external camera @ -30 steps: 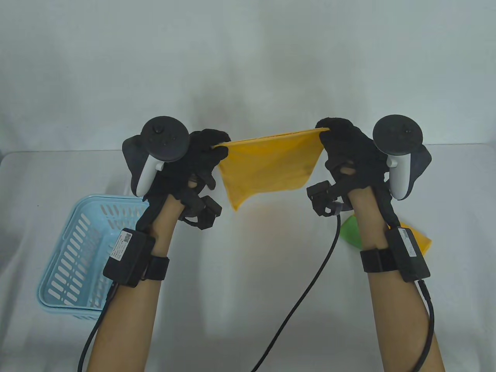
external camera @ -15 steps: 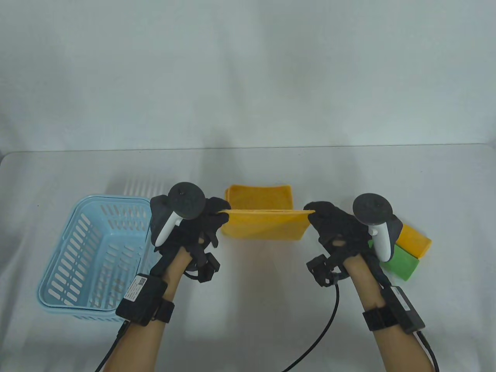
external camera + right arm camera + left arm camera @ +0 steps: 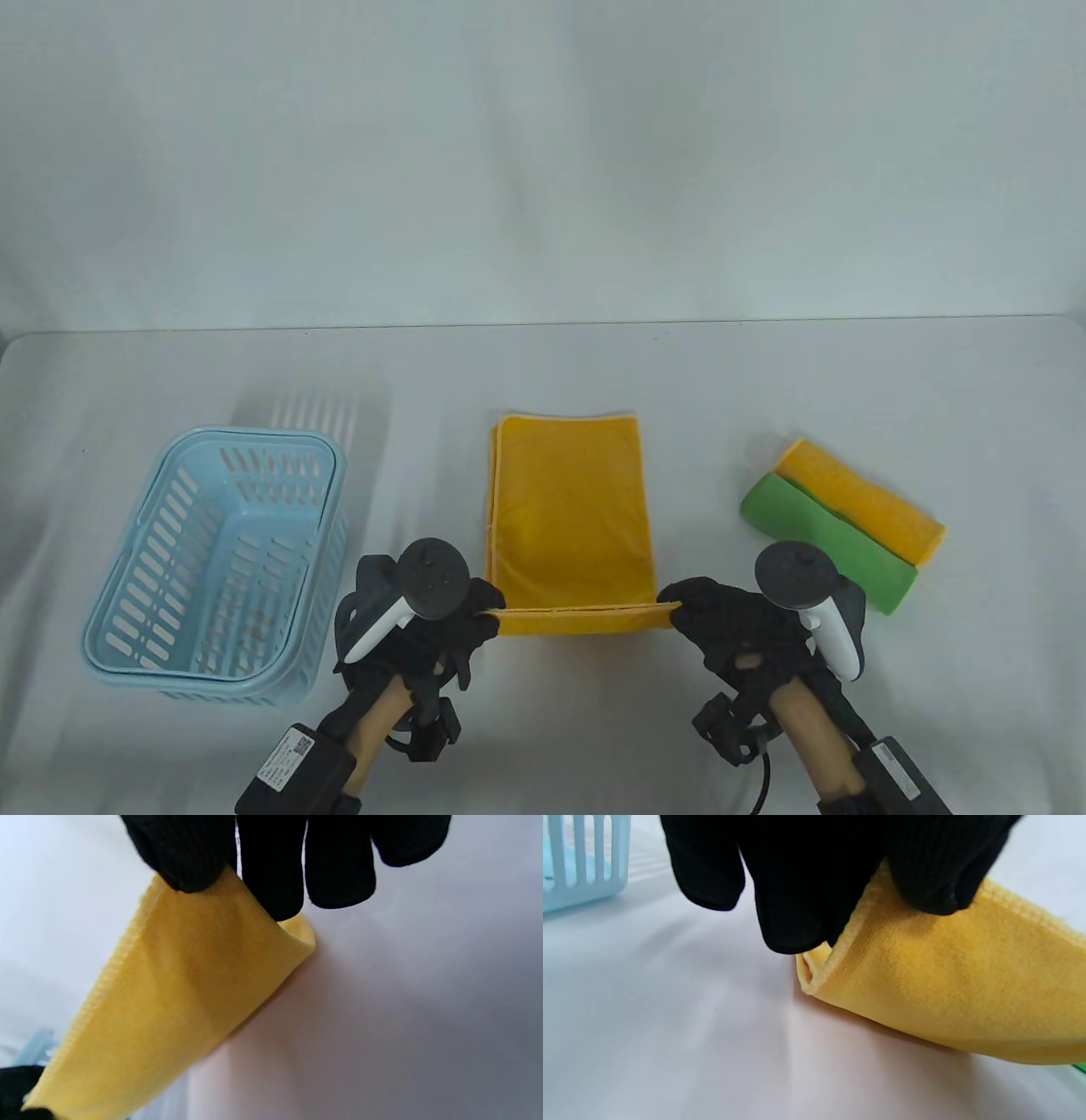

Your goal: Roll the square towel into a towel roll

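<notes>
**Yellow towel held at its near edge by both hands**

At the middle of the worktop [image 3: 543,373] the yellow square towel [image 3: 570,518] lay flat, its far edge pointing away from the person and its near edge lifted a little off the surface. The left hand [image 3: 441,632] pinched the near left corner between thumb and fingers [image 3: 793,899] — the left wrist view showed the hem folded under at that corner. The right hand [image 3: 734,628] pinched the near right corner in the same way, and the right wrist view showed its fingers [image 3: 271,866] closed on the cloth, with the edge curling back under them. Between the two hands the near edge was stretched straight.

To the left of the towel stood a light blue basket [image 3: 153,594] with slotted walls. To the right, well apart from the towel, lay a green towel roll [image 3: 836,539] and a yellow towel roll [image 3: 865,497] — the two were touching side by side, both set at an angle.
</notes>
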Demonstrator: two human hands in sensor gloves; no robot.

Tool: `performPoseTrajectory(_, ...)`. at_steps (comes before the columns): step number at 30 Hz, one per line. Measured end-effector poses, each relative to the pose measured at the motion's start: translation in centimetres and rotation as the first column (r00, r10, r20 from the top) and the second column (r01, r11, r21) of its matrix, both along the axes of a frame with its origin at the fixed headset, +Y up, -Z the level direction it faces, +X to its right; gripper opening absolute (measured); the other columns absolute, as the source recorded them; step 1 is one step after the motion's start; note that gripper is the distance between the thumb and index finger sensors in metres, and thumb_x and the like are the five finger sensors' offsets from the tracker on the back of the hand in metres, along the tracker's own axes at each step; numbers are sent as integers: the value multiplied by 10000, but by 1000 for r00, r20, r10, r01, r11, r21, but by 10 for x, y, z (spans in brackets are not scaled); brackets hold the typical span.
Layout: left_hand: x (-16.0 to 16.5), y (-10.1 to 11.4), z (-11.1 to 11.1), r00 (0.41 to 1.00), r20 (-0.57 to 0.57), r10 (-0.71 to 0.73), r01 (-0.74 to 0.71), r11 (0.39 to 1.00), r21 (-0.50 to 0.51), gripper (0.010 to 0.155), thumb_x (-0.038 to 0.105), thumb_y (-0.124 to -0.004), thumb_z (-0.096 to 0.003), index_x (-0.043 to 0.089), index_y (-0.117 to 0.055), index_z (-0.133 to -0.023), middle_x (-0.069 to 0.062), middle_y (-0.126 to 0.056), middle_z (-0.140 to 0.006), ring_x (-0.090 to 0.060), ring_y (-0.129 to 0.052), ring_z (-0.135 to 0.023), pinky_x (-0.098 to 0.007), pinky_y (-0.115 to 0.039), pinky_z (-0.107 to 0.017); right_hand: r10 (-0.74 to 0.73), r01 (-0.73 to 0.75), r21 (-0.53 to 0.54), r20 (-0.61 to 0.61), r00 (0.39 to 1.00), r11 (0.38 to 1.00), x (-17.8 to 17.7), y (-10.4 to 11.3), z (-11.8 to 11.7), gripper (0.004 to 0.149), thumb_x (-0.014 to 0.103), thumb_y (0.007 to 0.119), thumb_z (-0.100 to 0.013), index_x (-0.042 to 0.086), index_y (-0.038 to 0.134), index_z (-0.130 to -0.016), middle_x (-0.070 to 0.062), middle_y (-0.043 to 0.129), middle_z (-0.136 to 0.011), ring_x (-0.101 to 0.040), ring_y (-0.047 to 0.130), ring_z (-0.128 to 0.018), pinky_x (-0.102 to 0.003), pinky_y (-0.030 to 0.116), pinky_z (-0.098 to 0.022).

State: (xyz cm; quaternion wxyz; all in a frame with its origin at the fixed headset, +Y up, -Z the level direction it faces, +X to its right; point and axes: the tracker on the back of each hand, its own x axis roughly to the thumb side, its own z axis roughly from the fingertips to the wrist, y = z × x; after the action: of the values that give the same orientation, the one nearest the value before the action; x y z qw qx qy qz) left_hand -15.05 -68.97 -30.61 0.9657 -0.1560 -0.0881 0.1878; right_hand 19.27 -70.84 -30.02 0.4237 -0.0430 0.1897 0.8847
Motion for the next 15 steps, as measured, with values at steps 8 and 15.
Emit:
performPoseTrajectory(8,3,-27,2,992,82,-98,106,989,-100,434,376,-833,-377,334,-876,-807,56,-939,-839,-241,-983,-758,-523,-747,-639,126,-136,-79,-123,984,988,-13,-15,2,400,336,827,-353,315,861,-751,-11,889,-825,-330,858,-780,-569,660,-616)
performPoseTrajectory(15,11,-40,2,961,171,-219,244,960,-137,439,386,-855,-358,339,-902,-792,45,-928,-861,-252,-971,-777,-526,-742,-641,273,-307,-109,-249,929,945,-23,-29,3,410,335,852,-338,315,883,-746,-4,860,-853,-323,828,-807,-565,646,-629)
